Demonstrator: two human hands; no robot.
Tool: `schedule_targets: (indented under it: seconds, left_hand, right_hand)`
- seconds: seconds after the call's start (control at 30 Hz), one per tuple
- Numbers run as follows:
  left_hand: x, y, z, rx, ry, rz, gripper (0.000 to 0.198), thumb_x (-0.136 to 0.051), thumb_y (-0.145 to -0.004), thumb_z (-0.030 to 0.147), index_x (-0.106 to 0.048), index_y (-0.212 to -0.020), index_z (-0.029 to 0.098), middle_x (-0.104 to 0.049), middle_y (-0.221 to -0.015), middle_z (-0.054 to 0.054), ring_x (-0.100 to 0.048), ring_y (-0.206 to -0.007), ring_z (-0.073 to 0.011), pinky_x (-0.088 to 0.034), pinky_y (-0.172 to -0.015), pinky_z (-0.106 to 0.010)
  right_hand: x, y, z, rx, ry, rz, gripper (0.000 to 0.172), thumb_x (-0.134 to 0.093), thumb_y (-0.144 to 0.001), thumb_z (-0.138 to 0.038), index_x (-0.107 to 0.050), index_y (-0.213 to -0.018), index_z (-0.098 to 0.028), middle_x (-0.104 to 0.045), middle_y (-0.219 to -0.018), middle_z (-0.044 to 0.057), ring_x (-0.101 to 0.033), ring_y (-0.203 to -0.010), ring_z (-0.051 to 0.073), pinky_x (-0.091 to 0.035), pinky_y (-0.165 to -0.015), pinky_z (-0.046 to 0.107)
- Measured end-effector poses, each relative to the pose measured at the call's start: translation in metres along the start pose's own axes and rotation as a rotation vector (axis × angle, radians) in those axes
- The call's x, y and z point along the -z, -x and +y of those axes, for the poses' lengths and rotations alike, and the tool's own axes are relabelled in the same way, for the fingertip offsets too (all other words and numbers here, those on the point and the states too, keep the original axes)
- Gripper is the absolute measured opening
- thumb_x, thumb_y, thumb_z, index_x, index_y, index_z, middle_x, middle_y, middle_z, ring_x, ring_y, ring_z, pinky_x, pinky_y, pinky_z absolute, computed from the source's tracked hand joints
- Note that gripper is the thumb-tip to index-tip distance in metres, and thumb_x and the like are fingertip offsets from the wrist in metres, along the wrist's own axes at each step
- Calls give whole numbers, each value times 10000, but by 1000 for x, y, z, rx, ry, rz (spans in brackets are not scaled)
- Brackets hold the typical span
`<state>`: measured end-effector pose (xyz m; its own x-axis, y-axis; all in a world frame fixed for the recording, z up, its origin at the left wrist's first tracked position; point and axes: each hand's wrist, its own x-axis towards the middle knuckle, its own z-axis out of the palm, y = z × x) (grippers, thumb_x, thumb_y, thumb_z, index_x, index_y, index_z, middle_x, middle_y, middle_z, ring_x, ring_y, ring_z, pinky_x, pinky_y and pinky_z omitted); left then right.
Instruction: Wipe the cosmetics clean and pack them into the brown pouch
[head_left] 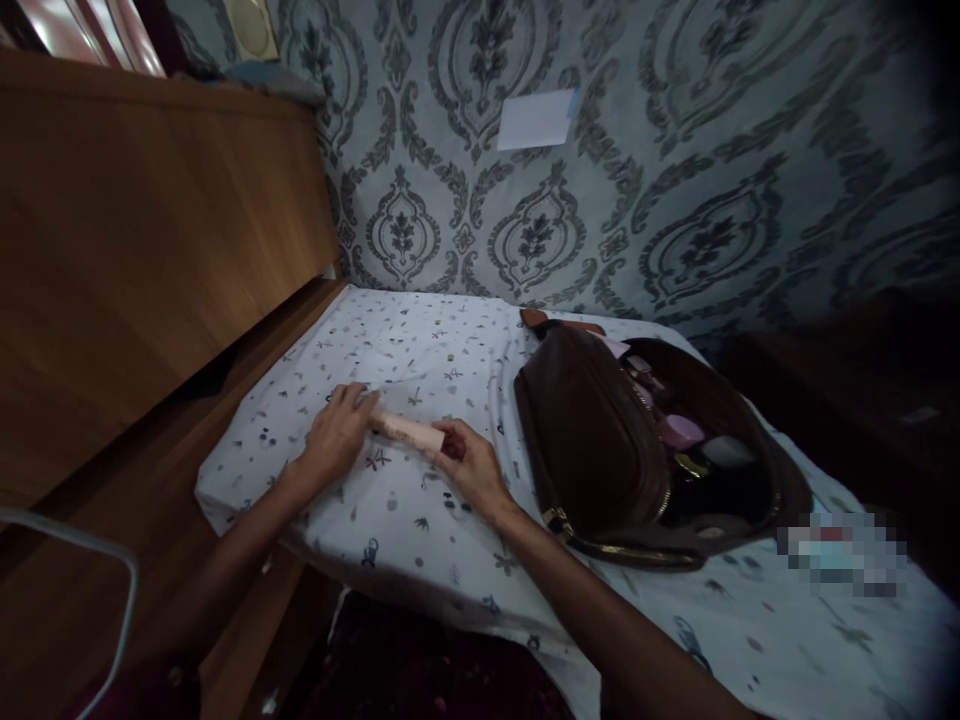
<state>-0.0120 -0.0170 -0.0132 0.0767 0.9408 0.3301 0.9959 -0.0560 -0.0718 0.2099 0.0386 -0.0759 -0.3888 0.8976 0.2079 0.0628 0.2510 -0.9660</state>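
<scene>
1. Right hand [469, 462]: closed on one end of slim pale-peach plastic tube [409, 431].
2. Left hand [337, 432]: pinching the other end.
3. Tube: low over white printed bed [420, 350], near its left edge; probably light, squashy; grip the ends.

Dim rm: damask wallpaper [675, 200] w/ paper note [536, 120], wood headboard [150, 250] at left.

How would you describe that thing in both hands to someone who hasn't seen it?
Start at the white printed pillow under the patterned wallpaper. Left of the open brown bag, the left hand and right hand grip the ends of a pale peach tube. Unlike the items in the bag, it is long, slim and out on the pillow.
</scene>
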Motion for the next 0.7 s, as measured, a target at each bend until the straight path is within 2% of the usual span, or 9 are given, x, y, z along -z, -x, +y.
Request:
schedule_targets:
  seconds: [0.13, 0.3, 0.47, 0.63, 0.7]
  left_hand:
    - [-5, 6, -19, 98, 8, 54, 468, -393, -931, 71, -531, -1365, 179, -538, -1357, -151, -505, -1194, -299, -550, -865, -417]
    - [-10, 5, -18, 128, 62, 118, 479, -394, -916, 51, -550, -1351, 179, -556, -1335, -156, -525, -1175, -296, -544, -911, -445]
    - [-16, 5, 1, 11, 95, 158, 453, -406, -922, 63, -552, -1339, 160, -557, -1332, -170, -508, -1215, -313, -552, -920, -455]
    - [-17, 8, 35, -188, 214, 251, 463, -399, -920, 48, -528, -1348, 164, -586, -1259, -166, -530, -1188, -276, -546, -940, -444]
    - [-14, 9, 48, -268, 250, 249, 460, -402, -918, 44, -516, -1349, 156, -582, -1253, -166, -530, -1177, -262, -537, -963, -440]
  right_hand:
    - [1, -1, -2, -12, -6, -22, 341, -721, -723, -296, -663, -1046, -203, -685, -882, 27, -652, -790, 189, -541, -736, 316]
    - [1, 0, -7, -70, -11, -18, 382, -714, -720, -328, -672, -1069, -178, -673, -821, 28, -632, -733, 183, -516, -668, 301]
    - [1, -1, -9, -112, -93, -34, 328, -728, -713, -384, -680, -964, -178, -651, -750, 6, -602, -659, 163, -474, -588, 270]
    - [-1, -2, -9, -96, -210, -29, 339, -780, -659, -366, -656, -926, -200, -657, -786, -6, -619, -718, 169, -511, -677, 289]
    - [0, -3, -11, -83, -231, -41, 339, -796, -647, -366, -642, -904, -206, -656, -790, -13, -617, -729, 167, -516, -718, 298]
